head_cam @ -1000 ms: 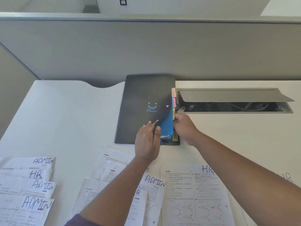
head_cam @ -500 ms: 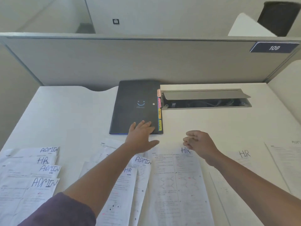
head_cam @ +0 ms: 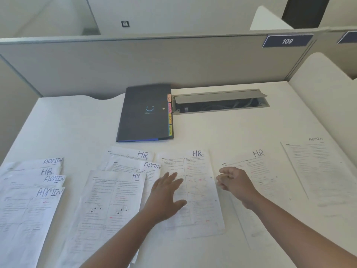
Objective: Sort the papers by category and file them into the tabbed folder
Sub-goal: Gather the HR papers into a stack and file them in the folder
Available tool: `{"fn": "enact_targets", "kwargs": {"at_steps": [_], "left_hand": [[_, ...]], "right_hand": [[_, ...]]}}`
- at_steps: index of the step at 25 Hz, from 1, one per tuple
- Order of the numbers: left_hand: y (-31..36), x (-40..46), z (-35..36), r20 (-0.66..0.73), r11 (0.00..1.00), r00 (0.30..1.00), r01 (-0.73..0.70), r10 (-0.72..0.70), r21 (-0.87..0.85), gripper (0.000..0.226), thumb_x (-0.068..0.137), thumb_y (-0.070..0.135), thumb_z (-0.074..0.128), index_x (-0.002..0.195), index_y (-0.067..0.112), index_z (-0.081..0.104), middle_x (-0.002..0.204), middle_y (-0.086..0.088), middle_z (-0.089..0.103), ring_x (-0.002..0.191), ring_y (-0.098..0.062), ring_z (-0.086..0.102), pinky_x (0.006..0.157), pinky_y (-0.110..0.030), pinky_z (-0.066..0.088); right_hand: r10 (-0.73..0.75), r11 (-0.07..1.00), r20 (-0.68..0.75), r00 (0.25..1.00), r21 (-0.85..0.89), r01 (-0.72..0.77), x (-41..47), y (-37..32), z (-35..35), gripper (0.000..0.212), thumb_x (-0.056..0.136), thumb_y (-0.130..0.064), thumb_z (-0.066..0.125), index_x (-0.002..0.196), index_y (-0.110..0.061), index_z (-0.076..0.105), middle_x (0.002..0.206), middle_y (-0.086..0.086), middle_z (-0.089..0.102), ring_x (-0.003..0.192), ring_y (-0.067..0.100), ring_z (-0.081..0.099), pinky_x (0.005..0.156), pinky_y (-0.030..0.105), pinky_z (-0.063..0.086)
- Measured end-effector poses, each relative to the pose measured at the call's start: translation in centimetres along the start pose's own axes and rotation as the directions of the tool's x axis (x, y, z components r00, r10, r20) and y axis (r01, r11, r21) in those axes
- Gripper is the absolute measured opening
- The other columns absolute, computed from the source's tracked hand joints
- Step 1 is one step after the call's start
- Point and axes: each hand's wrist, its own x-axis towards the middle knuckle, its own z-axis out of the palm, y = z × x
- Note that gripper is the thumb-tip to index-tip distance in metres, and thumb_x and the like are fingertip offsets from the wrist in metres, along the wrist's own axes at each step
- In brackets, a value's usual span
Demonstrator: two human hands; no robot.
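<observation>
- The tabbed folder (head_cam: 144,113) lies closed and flat at the back of the white tabletop (head_cam: 77,128), dark-covered with a small blue smile printed on it.
- Coloured index tabs (head_cam: 170,115) stick out along the folder's right edge, just beside an open cable tray (head_cam: 220,102) set into the tabletop.
- The left hand (head_cam: 167,192) is spread, fingers straight and apart, over the left part of a sheet marked HR (head_cam: 197,182); whether the palm presses the paper cannot be told.
- The right hand (head_cam: 234,180) hangs with fingers loosely curled and holds nothing, over the gap between that sheet and another HR sheet (head_cam: 258,171) to its right.
- Further right lies a sheet marked ADMIN (head_cam: 316,163), apart from the others.
- Left of the left hand, overlapping sheets (head_cam: 119,186) show the headings HR, ADMIN and HR from back to front.
- At the near-left corner a fanned pile (head_cam: 32,190) shows ADMIN, HR, ADMIN, ADMIN.
- A grey partition (head_cam: 154,62) stands behind the tabletop, bearing a blue plate numbered 109 (head_cam: 287,41).
</observation>
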Motion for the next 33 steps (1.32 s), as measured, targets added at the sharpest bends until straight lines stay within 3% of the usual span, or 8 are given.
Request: {"fn": "enact_targets", "kwargs": {"at_steps": [4,9,14,17,22,26,29,33], "left_hand": [[3.1,-2.0,3.8,-0.03,0.996,0.997,0.077,-0.076,0.038,0.085,0.093,0.073,0.049,0.163,0.037,0.018,0.169,0.013,-0.009,0.16,-0.019,-0.014,0.121,-0.033,-0.01],[6.8,-4.2,8.8,-0.082,0.95,0.952,0.301,-0.295,0.081,0.089,0.084,0.084,-0.006,0.162,0.041,-0.011,0.169,0.005,-0.028,0.151,-0.022,-0.036,0.126,-0.046,-0.013],[8.8,-5.2,11.3,-0.064,0.928,0.936,0.351,-0.345,0.124,0.082,0.086,0.084,-0.001,0.152,0.046,-0.032,0.163,0.008,-0.041,0.146,-0.019,-0.043,0.124,-0.045,-0.017],[9.2,-5.0,11.5,-0.048,0.924,0.932,0.363,-0.359,0.12,0.091,0.077,0.089,-0.008,0.153,0.045,-0.029,0.161,0.009,-0.043,0.146,-0.018,-0.043,0.124,-0.045,-0.017],[9.1,-4.7,10.8,0.015,0.923,0.923,0.383,-0.384,0.041,0.097,0.077,0.086,0.016,0.16,0.045,-0.012,0.166,0.011,-0.033,0.151,-0.017,-0.036,0.125,-0.045,-0.013],[8.9,-4.9,10.1,0.014,0.929,0.93,0.367,-0.367,-0.04,0.087,0.092,0.069,0.047,0.163,0.045,0.002,0.17,0.012,-0.021,0.156,-0.017,-0.026,0.126,-0.047,-0.006],[9.0,-4.9,9.6,0.022,0.924,0.932,0.362,-0.362,-0.125,0.082,0.093,0.062,0.054,0.163,0.041,0.015,0.171,0.015,-0.011,0.159,-0.017,-0.016,0.126,-0.052,0.004],[8.9,-5.1,8.9,-0.227,0.798,0.815,0.393,-0.532,-0.457,0.066,0.096,0.043,0.069,0.155,0.029,0.043,0.167,0.007,0.026,0.156,-0.023,0.023,0.125,-0.052,0.024]], "right_hand": [[0.005,0.999,0.027,1.0,-0.036,-0.004,-1.1,2.8,-2.6,0.024,0.095,-0.005,0.066,0.119,-0.009,0.066,0.094,0.009,0.077,0.08,0.021,0.078,0.085,0.034,0.064],[0.026,0.998,0.155,0.988,-0.063,-0.016,-3.2,6.4,-5.2,0.028,0.093,-0.012,0.068,0.12,-0.012,0.065,0.09,0.01,0.078,0.077,0.016,0.076,0.093,0.039,0.062],[0.005,0.992,0.286,0.958,-0.125,0.032,-4.5,8.0,-6.5,0.019,0.093,-0.023,0.068,0.112,-0.028,0.066,0.102,0.017,0.074,0.081,0.011,0.06,0.081,0.032,0.056],[-0.008,0.995,0.333,0.943,-0.089,0.04,-4.7,8.3,-6.7,0.026,0.094,-0.024,0.068,0.12,-0.024,0.063,0.098,-0.002,0.072,0.092,0.014,0.065,0.077,0.026,0.053],[-0.03,0.988,0.367,0.93,-0.127,0.083,-4.2,9.0,-4.6,0.024,0.085,-0.019,0.072,0.097,-0.004,0.058,0.077,-0.002,0.048,0.074,0.016,0.047,0.072,0.034,0.046],[0.0,0.996,0.347,0.938,-0.089,0.033,-4.4,8.3,-3.4,0.022,0.089,-0.022,0.076,0.103,-0.021,0.059,0.094,-0.004,0.067,0.085,0.021,0.068,0.077,0.032,0.053],[0.03,0.989,0.383,0.923,-0.145,0.028,-4.1,8.1,-2.8,0.014,0.09,-0.022,0.072,0.092,-0.011,0.065,0.089,0.0,0.072,0.082,0.021,0.069,0.075,0.039,0.056],[-0.031,0.97,0.322,0.946,-0.219,0.106,-4.2,8.1,-2.9,0.025,0.096,-0.015,0.052,0.075,-0.019,0.04,0.071,0.002,0.037,0.066,0.018,0.034,0.061,0.034,0.026]]}}
